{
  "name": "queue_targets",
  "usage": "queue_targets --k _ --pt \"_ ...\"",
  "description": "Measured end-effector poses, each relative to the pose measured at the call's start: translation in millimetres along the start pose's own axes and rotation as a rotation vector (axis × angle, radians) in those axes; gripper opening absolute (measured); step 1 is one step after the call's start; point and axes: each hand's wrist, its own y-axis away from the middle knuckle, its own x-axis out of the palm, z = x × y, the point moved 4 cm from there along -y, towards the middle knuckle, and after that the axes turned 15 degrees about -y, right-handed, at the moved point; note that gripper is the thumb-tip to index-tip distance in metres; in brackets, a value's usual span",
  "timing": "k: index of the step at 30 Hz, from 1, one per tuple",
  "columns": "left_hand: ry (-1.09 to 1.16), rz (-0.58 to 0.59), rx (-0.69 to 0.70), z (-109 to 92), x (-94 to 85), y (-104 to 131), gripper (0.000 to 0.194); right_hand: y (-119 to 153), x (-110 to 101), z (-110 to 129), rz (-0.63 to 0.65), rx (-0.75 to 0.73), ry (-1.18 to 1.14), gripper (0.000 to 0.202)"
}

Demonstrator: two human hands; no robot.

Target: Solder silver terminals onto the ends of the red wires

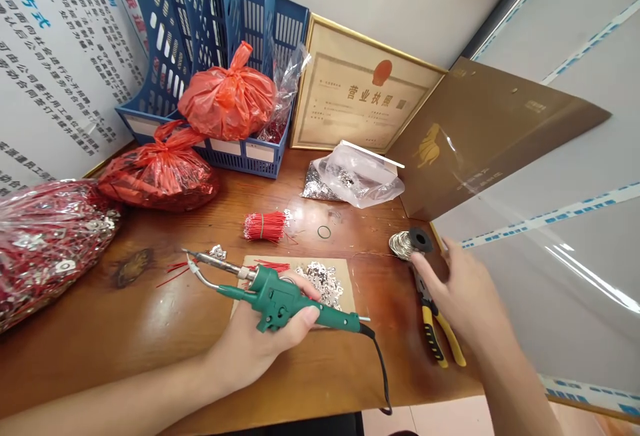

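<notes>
A green soldering tool (280,299) with a metal tip pointing left is held in my left hand (260,339), its fingers wrapped round the body. My right hand (457,289) has its thumb and fingers apart beside a spool of solder wire (401,245) with a black end. Pliers with yellow and black handles (434,333) lie below the spool, near my right wrist. Under the tool is a tan board (346,283) bearing a pile of small metal terminals (323,284) and a few red wires (273,265). A banded bundle of red wires (265,226) lies behind the board.
Red bags (227,99) and a clear bag of wired parts (50,243) stand at the left, by a blue file rack (260,156). An open plastic bag of metal parts (350,176) lies before a framed certificate (365,89). A black cord (383,363) hangs from the tool.
</notes>
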Motion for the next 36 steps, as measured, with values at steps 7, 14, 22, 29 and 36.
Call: queue_targets --k 7,14,22,29,36 --pt "-0.055 -0.002 0.026 -3 -2.8 -2 0.008 90 37 -33 -0.149 -0.014 -0.063 0.063" --pt "-0.128 0.004 0.065 6 -2.8 4 0.010 41 -8 -17 -0.324 -0.183 -0.105 0.034" --pt "-0.239 -0.009 0.083 8 -8.5 2 0.013 -18 18 79 0.310 -0.667 -0.311 0.058" --pt "-0.214 -0.008 0.079 8 -8.0 2 0.013 14 24 53 0.368 -0.591 -0.292 0.029" --pt "-0.185 0.013 0.059 9 -6.6 2 0.013 33 27 71 0.363 -0.639 -0.498 0.060"
